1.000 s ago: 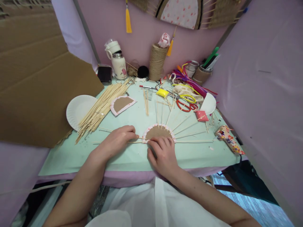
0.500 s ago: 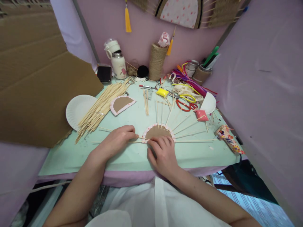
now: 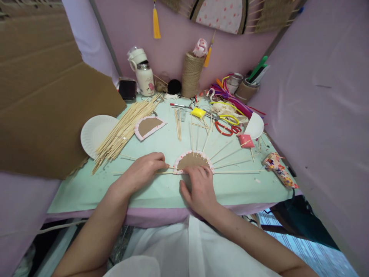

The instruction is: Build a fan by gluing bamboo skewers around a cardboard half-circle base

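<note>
A cardboard half-circle (image 3: 188, 161) with a pink-spotted fabric rim lies flat before me, several thin sticks fanning out from it at the top and right. My left hand (image 3: 148, 167) pinches a bamboo stick (image 3: 129, 157) whose inner end rests on the half-circle's left side. Below it, another stick (image 3: 119, 174) runs along the straight edge, partly hidden by that hand. My right hand (image 3: 199, 182) lies over the half-circle's lower middle, fingers bent onto the cardboard and thumb apart, with nothing seen in it.
A bundle of sticks (image 3: 123, 134) lies partly over a paper plate (image 3: 93, 134). Beside it is a second half-circle (image 3: 149, 127). Red-handled scissors (image 3: 224, 129), a yellow packet (image 3: 198, 112) and a pink packet (image 3: 246, 141) lie to the right. A flowered glue-gun-like object (image 3: 279, 169) sits at the right edge.
My right hand's fingers have shifted slightly right on the cardboard, showing more of its lower left. My left hand keeps its pinch on the stick in nearly the same place.
</note>
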Tool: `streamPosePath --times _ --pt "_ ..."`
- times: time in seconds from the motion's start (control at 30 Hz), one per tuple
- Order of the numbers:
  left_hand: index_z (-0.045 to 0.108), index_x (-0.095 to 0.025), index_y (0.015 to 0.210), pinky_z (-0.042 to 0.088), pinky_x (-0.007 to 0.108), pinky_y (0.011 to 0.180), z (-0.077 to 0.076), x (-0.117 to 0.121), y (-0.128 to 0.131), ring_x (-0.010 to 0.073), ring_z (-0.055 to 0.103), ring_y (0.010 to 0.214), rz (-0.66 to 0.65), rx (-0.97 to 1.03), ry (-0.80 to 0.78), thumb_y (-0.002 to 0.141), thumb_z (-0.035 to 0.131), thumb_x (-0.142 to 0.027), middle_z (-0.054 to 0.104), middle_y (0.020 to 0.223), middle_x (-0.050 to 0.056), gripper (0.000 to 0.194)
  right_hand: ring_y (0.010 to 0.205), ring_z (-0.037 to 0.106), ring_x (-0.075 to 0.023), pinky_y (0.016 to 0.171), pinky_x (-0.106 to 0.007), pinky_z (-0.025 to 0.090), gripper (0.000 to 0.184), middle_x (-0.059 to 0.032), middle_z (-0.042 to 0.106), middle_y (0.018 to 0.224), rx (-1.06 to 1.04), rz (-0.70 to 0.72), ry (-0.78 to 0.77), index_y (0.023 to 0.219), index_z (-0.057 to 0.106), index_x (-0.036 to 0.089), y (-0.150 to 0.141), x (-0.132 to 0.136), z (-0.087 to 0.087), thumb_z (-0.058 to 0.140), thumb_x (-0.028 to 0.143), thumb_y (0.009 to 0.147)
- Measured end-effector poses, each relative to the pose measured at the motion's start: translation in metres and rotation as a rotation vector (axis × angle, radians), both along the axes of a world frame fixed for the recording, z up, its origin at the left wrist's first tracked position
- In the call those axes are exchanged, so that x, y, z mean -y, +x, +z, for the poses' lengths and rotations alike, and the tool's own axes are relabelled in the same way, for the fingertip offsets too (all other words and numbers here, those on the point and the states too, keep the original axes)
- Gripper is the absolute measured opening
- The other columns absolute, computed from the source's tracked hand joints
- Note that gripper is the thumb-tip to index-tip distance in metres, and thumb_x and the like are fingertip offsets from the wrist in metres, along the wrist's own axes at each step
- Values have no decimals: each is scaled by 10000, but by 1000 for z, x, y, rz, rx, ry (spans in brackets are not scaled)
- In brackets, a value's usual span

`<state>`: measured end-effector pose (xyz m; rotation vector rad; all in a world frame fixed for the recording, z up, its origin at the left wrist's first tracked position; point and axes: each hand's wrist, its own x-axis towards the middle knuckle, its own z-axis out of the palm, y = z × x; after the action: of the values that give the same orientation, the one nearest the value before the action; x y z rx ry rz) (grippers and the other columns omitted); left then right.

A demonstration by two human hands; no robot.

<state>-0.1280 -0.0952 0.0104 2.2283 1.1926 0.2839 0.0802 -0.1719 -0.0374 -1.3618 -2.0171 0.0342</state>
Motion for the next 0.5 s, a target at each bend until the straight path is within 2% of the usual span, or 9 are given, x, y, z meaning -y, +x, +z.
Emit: streamPosePath --times 0.33,0.5 --pt "525 -199 740 332 276 678 0 0 1 150 510 758 23 16 -26 912 465 -348 534 777 -18 235 948 561 -215 962 -420 342 222 -68 663 956 16 14 2 1070 534 173 0 0 1 538 158 849" --pt "540 -195 752 333 277 694 -1 0 0 151 518 777 -10 2 4 917 455 -333 533 799 -15 231 939 560 -214 958 -423 345 220 -68 665 955 18 10 -3 1065 538 177 0 -1 1 537 160 846"
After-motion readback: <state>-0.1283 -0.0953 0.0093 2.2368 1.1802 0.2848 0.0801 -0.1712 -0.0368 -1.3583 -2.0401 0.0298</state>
